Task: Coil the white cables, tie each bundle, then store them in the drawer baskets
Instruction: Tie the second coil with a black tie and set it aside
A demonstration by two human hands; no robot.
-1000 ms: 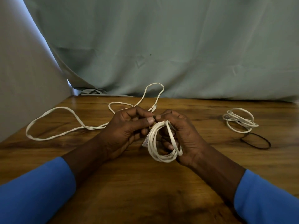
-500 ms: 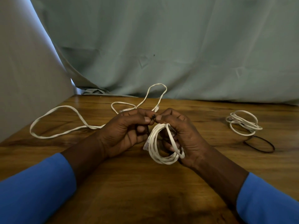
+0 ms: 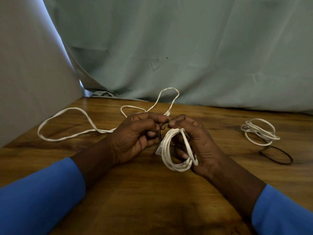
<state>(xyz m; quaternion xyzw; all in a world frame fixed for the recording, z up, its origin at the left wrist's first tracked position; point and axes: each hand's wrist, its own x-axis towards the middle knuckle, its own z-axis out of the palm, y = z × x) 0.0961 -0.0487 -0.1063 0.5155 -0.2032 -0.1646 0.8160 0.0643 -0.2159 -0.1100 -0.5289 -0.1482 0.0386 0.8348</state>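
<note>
My right hand (image 3: 194, 143) holds a coiled white cable bundle (image 3: 176, 150) just above the wooden table (image 3: 152, 192), its clear plug hanging at the coil's left side. My left hand (image 3: 135, 134) pinches a thin black tie (image 3: 163, 127) at the top of the coil, fingertips meeting those of the right hand. A long loose white cable (image 3: 71, 122) sprawls in loops at the left and back of the table. Another coiled white cable (image 3: 259, 131) lies at the right.
A black band (image 3: 277, 154) lies flat on the table just in front of the right coil. Pale green cloth (image 3: 186, 48) hangs behind the table, and a grey panel (image 3: 30, 73) stands along the left edge.
The black tie has come into view between my fingertips at the top of the coil. The hands have stayed in nearly the same place over the table.
</note>
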